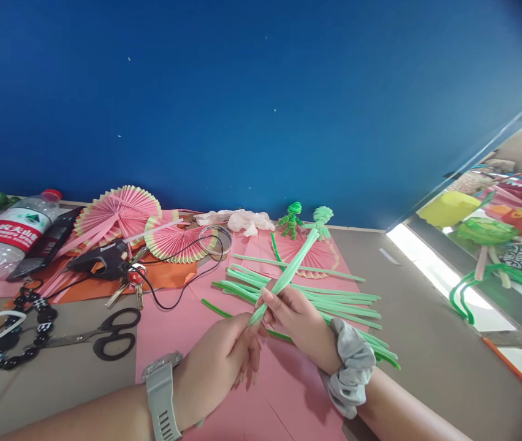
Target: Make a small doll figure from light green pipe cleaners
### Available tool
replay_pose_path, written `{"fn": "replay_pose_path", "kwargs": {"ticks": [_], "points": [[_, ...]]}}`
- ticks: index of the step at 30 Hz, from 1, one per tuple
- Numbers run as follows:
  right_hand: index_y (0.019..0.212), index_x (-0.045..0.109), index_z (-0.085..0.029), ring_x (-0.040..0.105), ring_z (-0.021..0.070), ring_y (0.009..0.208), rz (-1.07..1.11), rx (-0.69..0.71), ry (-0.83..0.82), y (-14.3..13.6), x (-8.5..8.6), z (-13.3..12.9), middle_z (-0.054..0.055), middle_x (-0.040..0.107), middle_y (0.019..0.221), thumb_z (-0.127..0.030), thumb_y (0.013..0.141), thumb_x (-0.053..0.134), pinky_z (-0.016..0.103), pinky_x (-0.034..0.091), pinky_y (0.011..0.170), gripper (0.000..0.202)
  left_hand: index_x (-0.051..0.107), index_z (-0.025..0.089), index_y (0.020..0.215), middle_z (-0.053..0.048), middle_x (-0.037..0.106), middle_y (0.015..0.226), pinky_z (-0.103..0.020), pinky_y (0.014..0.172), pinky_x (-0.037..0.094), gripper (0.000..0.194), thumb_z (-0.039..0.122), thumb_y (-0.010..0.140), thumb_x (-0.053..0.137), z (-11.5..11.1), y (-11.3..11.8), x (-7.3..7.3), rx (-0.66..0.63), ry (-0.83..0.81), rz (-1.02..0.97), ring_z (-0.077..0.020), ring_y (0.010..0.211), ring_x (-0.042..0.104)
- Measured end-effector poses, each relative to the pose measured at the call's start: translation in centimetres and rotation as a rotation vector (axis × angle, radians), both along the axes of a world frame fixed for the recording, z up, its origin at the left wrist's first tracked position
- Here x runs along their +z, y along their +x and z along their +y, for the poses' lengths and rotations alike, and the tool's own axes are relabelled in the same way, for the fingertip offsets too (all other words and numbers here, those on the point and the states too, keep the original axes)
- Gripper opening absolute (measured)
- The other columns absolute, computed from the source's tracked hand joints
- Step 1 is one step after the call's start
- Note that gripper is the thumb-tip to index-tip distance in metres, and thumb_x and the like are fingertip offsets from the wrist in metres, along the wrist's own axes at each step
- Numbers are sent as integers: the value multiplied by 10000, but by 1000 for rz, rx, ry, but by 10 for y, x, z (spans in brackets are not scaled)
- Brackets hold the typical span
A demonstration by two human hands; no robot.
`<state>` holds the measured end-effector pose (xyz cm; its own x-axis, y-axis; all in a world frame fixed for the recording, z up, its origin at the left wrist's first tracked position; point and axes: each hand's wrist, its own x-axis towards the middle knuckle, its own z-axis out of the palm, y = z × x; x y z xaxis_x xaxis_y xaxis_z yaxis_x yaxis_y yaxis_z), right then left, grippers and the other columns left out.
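Observation:
A bundle of light green pipe cleaners [295, 264] slants up and to the right between both hands. My left hand [224, 355], with a grey watch at the wrist, is closed on its lower end. My right hand [295, 318], wearing a grey scrunchie, pinches the bundle a little higher up. Beneath and beyond them, loose green pipe cleaners [353, 298] lie across pink paper [261, 404]. Two small green twisted figures, one darker [293, 219] and one paler [322, 217], stand behind by the blue panel.
At left are black scissors [116, 334], a glue gun [100, 260], keys [136, 288], a beaded loop [44, 324], a bottle [17, 229] and pink paper fans [125, 214]. A blue panel [242, 110] rises behind. Colourful craft items [486, 229] lie at right.

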<state>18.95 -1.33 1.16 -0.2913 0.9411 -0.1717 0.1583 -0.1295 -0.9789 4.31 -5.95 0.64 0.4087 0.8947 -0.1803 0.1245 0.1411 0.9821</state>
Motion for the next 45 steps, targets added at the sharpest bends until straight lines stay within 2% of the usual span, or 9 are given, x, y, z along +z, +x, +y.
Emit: {"fn": "replay_pose_path", "kwargs": {"ticks": [3,11,15,18,22,27,38,42,45], "points": [[628,473,-174,440,89,464,-15,-14,-11,0,1,0,-39,475,509,-494,787,507,228,343,467,359,504,160,817,30,513,488,-171,388,344,304,341,909,278,-2,1,-1,-7,-22,-27,-73,369,424],[523,381,-184,296,62,422,-136,-68,-5,0,8,0,-61,364,462,-555,777,472,222,279,448,459,490,145,828,21,526,504,-179,382,369,345,432,886,308,1,2,-5,-68,-249,-287,-75,358,468],[548,411,-180,311,63,421,-99,23,-14,1,8,2,-63,369,462,-527,787,482,214,266,427,427,474,156,878,-19,591,633,-230,474,450,301,445,857,392,5,-1,-1,-106,-364,-377,-113,485,565],[584,469,-168,301,61,432,-53,149,-5,0,10,3,-68,359,475,-516,754,534,210,248,417,392,480,153,863,-44,610,719,-253,541,470,299,447,839,433,7,-3,5,-46,-326,-341,-136,584,603],[665,528,-156,332,66,475,56,196,-29,-2,16,0,-57,403,531,-475,738,578,205,278,441,330,484,147,817,-11,569,605,-248,477,453,301,438,850,412,8,-3,6,-42,-300,-346,-115,468,552],[749,551,-172,429,85,559,195,53,-86,-3,20,-4,-41,449,598,-403,785,556,212,371,544,234,468,157,812,9,533,615,-247,471,460,243,382,872,400,8,-4,5,8,-270,-460,-107,501,519],[672,522,-173,440,101,524,-12,28,76,-4,2,-4,-41,460,555,-452,761,565,230,371,506,296,446,167,785,25,503,576,-201,411,407,280,434,857,403,9,-3,1,68,-248,-416,-93,459,475],[674,514,-173,457,104,523,29,25,32,-4,-1,-3,-38,468,554,-465,758,561,233,385,511,307,457,182,809,81,338,522,-140,372,246,260,426,868,388,8,-4,2,79,-312,-401,-36,389,264],[706,531,-172,492,113,530,68,32,36,-5,0,-2,-24,507,566,-444,767,561,239,403,517,281,455,184,794,85,252,529,-151,383,162,261,409,884,356,9,-6,1,81,-336,-443,-47,422,149]]}}
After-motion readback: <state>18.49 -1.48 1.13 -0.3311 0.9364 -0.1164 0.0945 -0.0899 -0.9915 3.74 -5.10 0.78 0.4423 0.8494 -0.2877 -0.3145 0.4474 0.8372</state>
